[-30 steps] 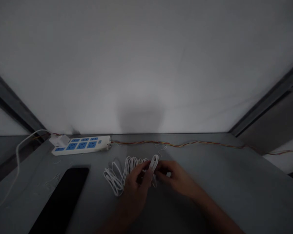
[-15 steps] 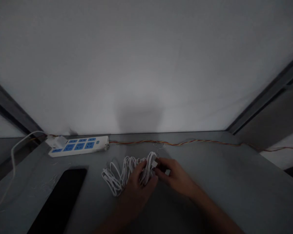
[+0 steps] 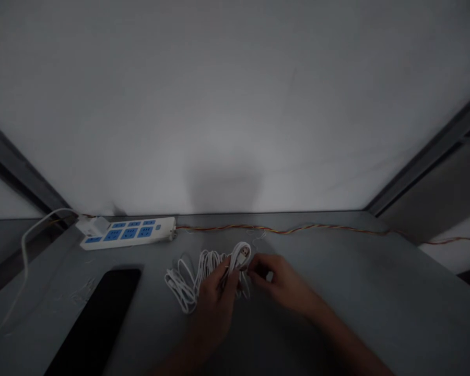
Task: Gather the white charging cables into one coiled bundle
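A coiled white USB cable [image 3: 241,253] is gripped between the thumb and fingers of my left hand [image 3: 215,300]. Its USB plug faces up inside the loop. Just right of the coil, my right hand [image 3: 280,279] has thumb and forefinger pinched together; whatever is between them is too small to make out. Behind and left of my left hand, several more white cable bundles [image 3: 209,263] lie side by side on the grey table [image 3: 337,277]. The leftmost bundle [image 3: 181,290] sits slightly apart, its loops fanned out.
A white power strip [image 3: 162,230] with blue sockets lies at the back left, holding a white charger [image 3: 94,226]. Twisted red and yellow wire [image 3: 309,226] runs along the back edge. A black phone-like slab [image 3: 97,318] lies at front left. Behind stands a pale wall [image 3: 235,104].
My left hand has turned the cable coil, so the USB plug now shows inside the loop. My right fingers have come off the plug and pinch beside the coil.
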{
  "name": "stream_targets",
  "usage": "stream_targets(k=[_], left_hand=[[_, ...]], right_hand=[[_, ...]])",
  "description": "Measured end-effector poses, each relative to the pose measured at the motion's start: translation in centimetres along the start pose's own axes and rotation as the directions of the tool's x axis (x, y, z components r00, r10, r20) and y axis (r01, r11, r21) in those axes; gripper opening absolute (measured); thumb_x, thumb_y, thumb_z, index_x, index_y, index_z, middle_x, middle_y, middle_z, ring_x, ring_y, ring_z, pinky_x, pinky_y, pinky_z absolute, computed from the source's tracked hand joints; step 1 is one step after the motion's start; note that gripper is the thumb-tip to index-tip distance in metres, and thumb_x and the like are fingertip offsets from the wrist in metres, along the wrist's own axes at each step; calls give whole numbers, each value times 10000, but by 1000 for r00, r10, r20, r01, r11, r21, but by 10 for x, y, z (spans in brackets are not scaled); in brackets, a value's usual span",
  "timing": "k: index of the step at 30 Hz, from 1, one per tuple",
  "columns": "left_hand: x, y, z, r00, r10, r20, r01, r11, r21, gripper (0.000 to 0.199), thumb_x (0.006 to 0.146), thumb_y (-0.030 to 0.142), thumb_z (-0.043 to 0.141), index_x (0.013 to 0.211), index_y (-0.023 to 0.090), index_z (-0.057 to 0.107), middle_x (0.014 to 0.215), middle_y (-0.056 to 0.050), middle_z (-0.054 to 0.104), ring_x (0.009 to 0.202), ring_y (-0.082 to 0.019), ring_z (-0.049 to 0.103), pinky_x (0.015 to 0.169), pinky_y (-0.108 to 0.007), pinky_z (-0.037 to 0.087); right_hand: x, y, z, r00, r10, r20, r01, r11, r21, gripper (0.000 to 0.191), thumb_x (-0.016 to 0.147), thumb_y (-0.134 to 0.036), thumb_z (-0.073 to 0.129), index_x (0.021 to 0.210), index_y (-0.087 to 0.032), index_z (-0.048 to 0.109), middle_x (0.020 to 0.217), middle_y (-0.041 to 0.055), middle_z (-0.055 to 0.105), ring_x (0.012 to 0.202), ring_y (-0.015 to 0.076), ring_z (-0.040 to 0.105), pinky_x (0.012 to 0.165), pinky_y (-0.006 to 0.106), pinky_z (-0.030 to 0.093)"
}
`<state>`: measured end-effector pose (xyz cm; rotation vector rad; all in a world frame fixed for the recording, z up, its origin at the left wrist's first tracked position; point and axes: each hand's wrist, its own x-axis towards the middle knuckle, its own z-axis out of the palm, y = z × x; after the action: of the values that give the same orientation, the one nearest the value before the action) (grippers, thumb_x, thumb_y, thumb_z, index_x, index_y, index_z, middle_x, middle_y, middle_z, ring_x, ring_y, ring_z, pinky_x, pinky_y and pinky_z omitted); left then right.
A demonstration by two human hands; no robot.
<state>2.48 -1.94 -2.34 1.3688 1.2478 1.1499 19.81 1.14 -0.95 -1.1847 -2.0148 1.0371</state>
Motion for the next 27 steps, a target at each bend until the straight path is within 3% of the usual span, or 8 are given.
stream_targets(k=[4, 10, 15, 21, 25, 27], left_hand=[[-1, -5, -1, 1000, -3, 9, 3, 999, -50, 409, 905, 475, 528, 1159, 194, 679, 680, 6, 598, 604, -131, 495, 571, -218, 400], [2, -7, -1, 1000, -6, 5, 6, 992, -122, 458, 879, 525, 535, 1133, 178, 693, 681, -15, 622, 616, -153, 515, 585, -240, 416], [3, -3, -1, 1000, 15, -14, -17, 994, -109, 405, 896, 488, 533, 1100, 180, 699, 696, -18, 616, 635, -150, 512, 626, -242, 430], [5, -2, 1, 998, -58, 18, 60, 991, -119, 396, 877, 484, 545, 1040, 161, 707, 644, 5, 582, 587, -136, 502, 552, -225, 401], [9, -1, 1, 995, -103, 2, 103, 992, -74, 345, 763, 404, 680, 1024, 179, 699, 824, -30, 683, 725, -179, 605, 655, -253, 467], [10, -1, 1, 990, -138, -20, 137, 989, -48, 351, 744, 402, 692, 1019, 183, 696, 816, -31, 685, 715, -190, 611, 645, -263, 471]], right_hand=[[1, 3, 0, 1000, -12, 5, 13, 999, -34, 96, 872, -169, 560, 807, -173, 631, 721, -5, 638, 644, 126, 560, 584, 204, 422], [0, 5, 1, 1000, -10, -1, 10, 999, 35, 129, 907, -242, 567, 898, -177, 677, 780, 16, 678, 686, 148, 595, 620, 226, 451], [2, 3, 2, 996, -5, 84, -4, 993, 114, 230, 956, -295, 506, 992, -176, 699, 850, 24, 688, 763, 162, 611, 672, 239, 454], [3, 5, 3, 994, 12, 111, -24, 994, 103, 265, 950, -321, 507, 890, -156, 705, 790, 23, 671, 741, 166, 601, 660, 235, 441], [2, 10, 5, 998, 14, 59, -20, 995, 100, 228, 918, -307, 543, 823, -155, 683, 779, 20, 665, 743, 167, 594, 641, 227, 424], [2, 10, 6, 999, 20, 44, -24, 995, 93, 209, 906, -296, 556, 806, -156, 675, 758, 14, 657, 723, 158, 583, 625, 222, 412]])
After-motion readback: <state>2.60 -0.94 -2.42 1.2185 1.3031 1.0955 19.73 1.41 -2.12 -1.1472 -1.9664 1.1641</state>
